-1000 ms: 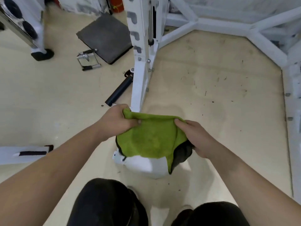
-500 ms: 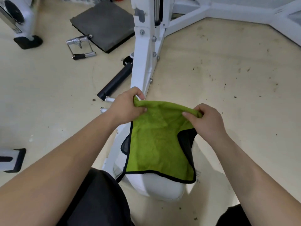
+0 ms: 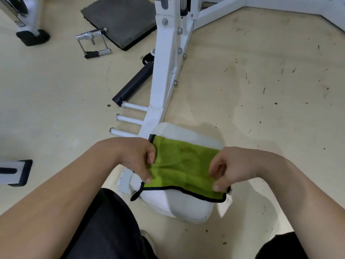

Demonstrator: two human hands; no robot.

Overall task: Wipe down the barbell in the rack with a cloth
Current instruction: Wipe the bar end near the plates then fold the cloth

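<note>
A green cloth point(image 3: 183, 165) with a black hem is stretched flat between my two hands, low in the middle of the head view. My left hand point(image 3: 139, 157) pinches its left edge. My right hand point(image 3: 226, 167) pinches the right edge near the lower corner. The cloth hangs above the white base of the rack point(image 3: 168, 75), whose upright post rises toward the top of the frame. No barbell is in view.
A black sleeve point(image 3: 133, 85) and three white pegs point(image 3: 128, 119) stick out left of the rack post. A chrome cable handle point(image 3: 92, 43) and a dark mat point(image 3: 121, 19) lie on the beige floor behind. Another white machine's foot point(image 3: 31, 34) stands top left.
The cloth has gone from hanging down by its top edge to being folded and held flat between both hands. My view has tilted down and closer to the rack base.
</note>
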